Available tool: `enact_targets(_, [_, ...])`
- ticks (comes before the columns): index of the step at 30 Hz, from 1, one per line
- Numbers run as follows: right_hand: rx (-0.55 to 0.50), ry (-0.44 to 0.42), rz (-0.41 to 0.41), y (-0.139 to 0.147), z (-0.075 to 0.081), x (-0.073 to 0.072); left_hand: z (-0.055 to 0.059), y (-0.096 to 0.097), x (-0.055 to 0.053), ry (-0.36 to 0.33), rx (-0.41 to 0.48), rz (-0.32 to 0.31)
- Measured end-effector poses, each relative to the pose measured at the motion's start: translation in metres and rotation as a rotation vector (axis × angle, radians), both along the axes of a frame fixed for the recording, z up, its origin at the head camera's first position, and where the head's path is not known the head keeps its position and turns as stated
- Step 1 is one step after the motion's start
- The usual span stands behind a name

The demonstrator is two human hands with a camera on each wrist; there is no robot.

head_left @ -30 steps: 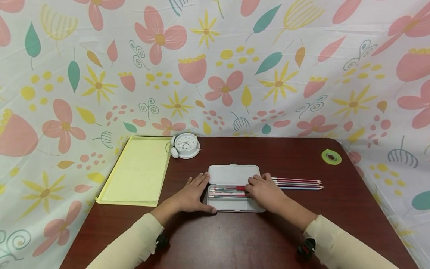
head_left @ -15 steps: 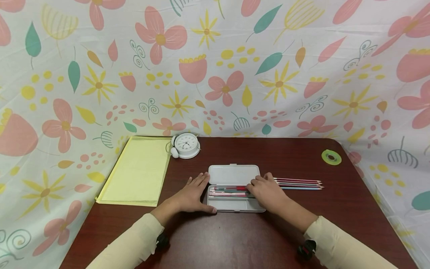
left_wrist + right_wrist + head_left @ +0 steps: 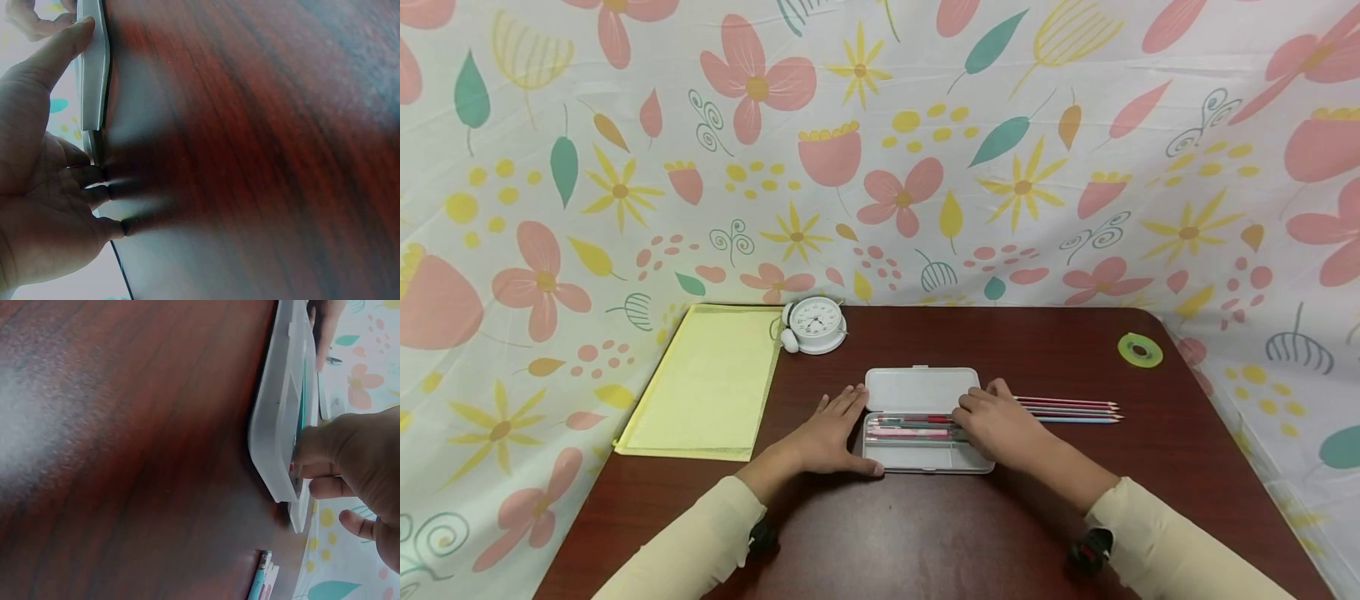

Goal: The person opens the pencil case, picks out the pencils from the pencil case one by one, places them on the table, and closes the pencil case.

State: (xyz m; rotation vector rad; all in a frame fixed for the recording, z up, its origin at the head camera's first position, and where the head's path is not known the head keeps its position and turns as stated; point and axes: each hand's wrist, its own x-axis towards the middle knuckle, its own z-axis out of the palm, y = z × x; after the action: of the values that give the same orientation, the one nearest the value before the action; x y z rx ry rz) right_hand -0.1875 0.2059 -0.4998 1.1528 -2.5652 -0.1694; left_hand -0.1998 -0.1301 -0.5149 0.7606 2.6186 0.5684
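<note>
Pencil case (image 3: 910,457) touches spread left fingers (image 3: 847,402); bent right fingers (image 3: 973,407) reach inside, grip unclear.

Both arms are stretched forward and angled inward, the left forearm (image 3: 688,537) and the right forearm (image 3: 1180,542) being covered by cream sleeves, with the wrists left bare. The left hand (image 3: 823,439) is held with its fingers extended and its thumb (image 3: 863,465) spread well apart from them. The right hand (image 3: 1000,431) is turned palm-down, its fingers bent downward; its fingertips are partly hidden.
</note>
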Motion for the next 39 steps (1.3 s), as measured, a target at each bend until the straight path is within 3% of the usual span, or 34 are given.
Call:
enact_targets(6, [-0.030, 0.050, 0.046, 0.002, 0.001, -0.006, 0.000, 0.000, 0.000, -0.001, -0.002, -0.002])
enact_targets(15, [-0.059, 0.038, 0.017, -0.007, 0.001, -0.008, 0.000, 0.000, 0.000, 0.003, -0.004, -0.003])
enact_targets(31, [-0.084, 0.021, -0.003, -0.070, -0.004, -0.011, -0.002, 0.001, -0.001, 0.009, -0.004, 0.004])
enact_targets(39, [-0.059, 0.010, -0.008, -0.082, -0.004, -0.014, -0.003, 0.000, -0.001, 0.013, -0.005, 0.006])
